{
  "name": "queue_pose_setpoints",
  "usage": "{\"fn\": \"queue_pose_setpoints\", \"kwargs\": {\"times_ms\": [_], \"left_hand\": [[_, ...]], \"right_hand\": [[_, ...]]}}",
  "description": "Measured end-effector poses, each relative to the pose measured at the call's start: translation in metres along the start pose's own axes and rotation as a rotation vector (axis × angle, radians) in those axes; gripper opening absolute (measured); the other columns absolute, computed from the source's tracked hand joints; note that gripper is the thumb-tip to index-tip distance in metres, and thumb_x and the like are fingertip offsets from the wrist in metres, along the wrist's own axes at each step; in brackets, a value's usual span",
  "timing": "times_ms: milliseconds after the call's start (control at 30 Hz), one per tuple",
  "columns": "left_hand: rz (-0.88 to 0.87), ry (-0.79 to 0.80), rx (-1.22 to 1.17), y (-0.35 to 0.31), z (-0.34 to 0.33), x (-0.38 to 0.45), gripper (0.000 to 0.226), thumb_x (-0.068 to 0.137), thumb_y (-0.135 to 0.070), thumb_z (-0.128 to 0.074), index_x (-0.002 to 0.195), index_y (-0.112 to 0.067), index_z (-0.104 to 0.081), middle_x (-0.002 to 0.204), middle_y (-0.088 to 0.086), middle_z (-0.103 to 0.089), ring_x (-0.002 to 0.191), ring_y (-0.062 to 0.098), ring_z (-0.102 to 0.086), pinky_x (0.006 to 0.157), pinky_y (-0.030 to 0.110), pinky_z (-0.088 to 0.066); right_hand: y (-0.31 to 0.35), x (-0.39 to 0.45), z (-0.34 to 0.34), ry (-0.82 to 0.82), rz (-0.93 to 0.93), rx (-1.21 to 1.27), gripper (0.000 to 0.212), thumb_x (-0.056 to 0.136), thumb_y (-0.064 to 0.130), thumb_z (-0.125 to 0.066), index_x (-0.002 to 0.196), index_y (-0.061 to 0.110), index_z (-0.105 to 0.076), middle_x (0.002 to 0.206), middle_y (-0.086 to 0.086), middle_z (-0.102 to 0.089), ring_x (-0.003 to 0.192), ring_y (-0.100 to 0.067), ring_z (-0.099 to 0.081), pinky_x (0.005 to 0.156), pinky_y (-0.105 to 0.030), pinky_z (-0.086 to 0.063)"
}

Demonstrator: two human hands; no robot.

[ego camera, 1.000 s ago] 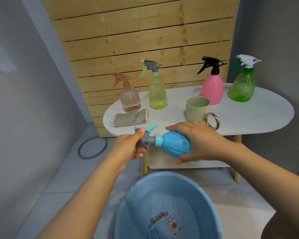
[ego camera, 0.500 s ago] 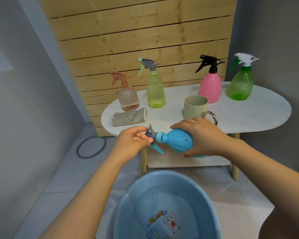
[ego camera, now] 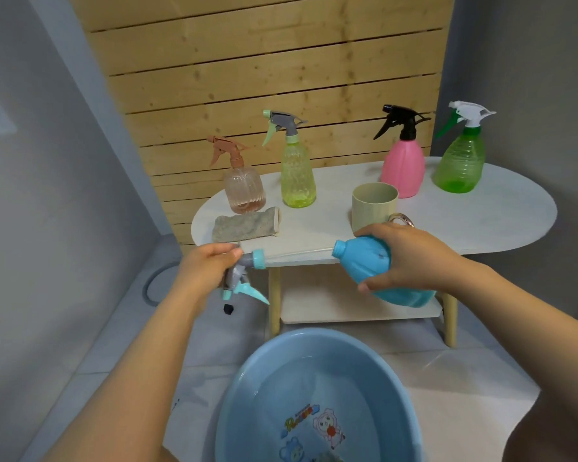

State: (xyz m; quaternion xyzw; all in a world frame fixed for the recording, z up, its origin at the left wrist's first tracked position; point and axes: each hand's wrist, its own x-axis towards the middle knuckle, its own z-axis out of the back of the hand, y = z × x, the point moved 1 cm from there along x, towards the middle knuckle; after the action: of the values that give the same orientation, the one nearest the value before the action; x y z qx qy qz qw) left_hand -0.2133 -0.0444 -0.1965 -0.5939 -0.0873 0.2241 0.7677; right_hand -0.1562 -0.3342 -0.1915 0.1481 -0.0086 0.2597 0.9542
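Just above the basin, in front of the table: my left hand has fingers curled round the spray head, which is off the neck. My right hand wraps the blue bottle, tipped sideways with its mouth open, probably so any spill lands in the basin.

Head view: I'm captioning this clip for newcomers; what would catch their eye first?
At centre, the right hand holds a blue bottle sideways while the left hand grips its detached spray head. A blue basin sits below them, and a pink bottle stands out on the white table behind.
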Motion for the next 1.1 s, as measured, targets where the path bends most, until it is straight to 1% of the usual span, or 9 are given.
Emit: {"fn": "queue_pose_setpoints", "kwargs": {"times_ms": [100,267,533,633,733,800,867,933,1100], "left_hand": [[0.129,-0.082,-0.078,0.012,0.010,0.013,0.013,0.089,-0.016,-0.064,0.099,-0.008,-0.065,0.079,0.009,-0.072,0.077,0.022,-0.067,0.071,0.032,-0.054],[0.205,-0.085,-0.166,0.018,-0.011,0.026,0.015,0.088,-0.013,-0.065,0.094,-0.001,-0.060,0.100,0.016,-0.065,0.073,0.021,-0.064,0.060,0.027,-0.054],[0.178,0.007,-0.365,0.012,-0.081,0.047,0.022,0.091,0.003,-0.055,0.112,0.008,-0.055,0.107,0.021,-0.061,0.081,0.024,-0.063,0.071,0.027,-0.057],[0.138,0.063,-0.368,0.009,-0.104,0.053,0.013,0.093,-0.004,-0.051,0.093,-0.001,-0.064,0.092,0.013,-0.064,0.088,0.022,-0.059,0.082,0.030,-0.050],[0.149,0.153,-0.544,0.001,-0.121,0.049,0.020,0.098,-0.007,-0.042,0.085,-0.009,-0.055,0.080,0.004,-0.063,0.077,0.012,-0.061,0.078,0.023,-0.045],[0.156,0.199,-0.624,-0.001,-0.126,0.047,0.016,0.099,-0.008,-0.041,0.105,-0.006,-0.056,0.100,0.004,-0.064,0.099,0.013,-0.063,0.089,0.025,-0.044],[0.176,0.186,-0.644,-0.002,-0.125,0.043,0.042,0.099,-0.008,-0.042,0.140,-0.003,-0.037,0.145,0.013,-0.040,0.137,0.025,-0.035,0.111,0.033,-0.029],[0.155,0.181,-0.594,-0.001,-0.124,0.041,0.052,0.098,-0.007,-0.043,0.147,-0.005,-0.026,0.154,0.014,-0.025,0.142,0.025,-0.025,0.116,0.034,-0.022],[-0.161,0.220,-0.147,-0.015,-0.115,0.016,0.047,0.090,0.002,-0.050,0.133,-0.016,-0.050,0.122,-0.003,-0.051,0.107,0.006,-0.050,0.094,0.024,-0.036]], "right_hand": [[-0.006,-0.001,-0.002,0.061,-0.104,0.102,0.083,0.058,0.061,-0.076,0.128,0.034,-0.042,0.115,0.009,-0.054,0.099,-0.015,-0.051,0.082,-0.031,-0.046],[-0.007,0.001,-0.003,0.076,-0.189,0.236,0.081,0.059,0.059,-0.077,0.128,0.032,-0.043,0.114,0.006,-0.054,0.099,-0.017,-0.053,0.083,-0.032,-0.047],[0.000,0.004,-0.008,0.102,-0.191,0.315,0.081,0.062,0.055,-0.078,0.130,0.030,-0.042,0.114,0.008,-0.052,0.100,-0.014,-0.051,0.082,-0.028,-0.045],[0.001,0.005,-0.007,0.090,-0.188,0.340,0.080,0.063,0.054,-0.078,0.131,0.028,-0.042,0.111,0.009,-0.051,0.098,-0.012,-0.050,0.081,-0.026,-0.042],[-0.003,0.004,-0.006,0.061,-0.201,0.363,0.080,0.064,0.055,-0.077,0.130,0.028,-0.042,0.111,0.009,-0.051,0.096,-0.011,-0.049,0.079,-0.024,-0.040],[-0.007,0.003,-0.005,0.058,-0.217,0.390,0.080,0.064,0.057,-0.076,0.130,0.028,-0.042,0.114,0.008,-0.052,0.097,-0.012,-0.050,0.079,-0.024,-0.041],[-0.009,0.002,-0.005,0.063,-0.227,0.419,0.078,0.064,0.057,-0.076,0.129,0.029,-0.043,0.114,0.008,-0.052,0.099,-0.012,-0.051,0.080,-0.025,-0.042],[-0.011,0.002,-0.004,0.060,-0.235,0.442,0.077,0.065,0.057,-0.075,0.129,0.028,-0.043,0.114,0.008,-0.052,0.100,-0.012,-0.052,0.080,-0.025,-0.043],[-0.008,0.001,-0.002,-0.006,-0.221,0.577,0.076,0.069,0.055,-0.073,0.132,0.026,-0.040,0.115,0.010,-0.047,0.105,-0.012,-0.052,0.084,-0.025,-0.042]]}}
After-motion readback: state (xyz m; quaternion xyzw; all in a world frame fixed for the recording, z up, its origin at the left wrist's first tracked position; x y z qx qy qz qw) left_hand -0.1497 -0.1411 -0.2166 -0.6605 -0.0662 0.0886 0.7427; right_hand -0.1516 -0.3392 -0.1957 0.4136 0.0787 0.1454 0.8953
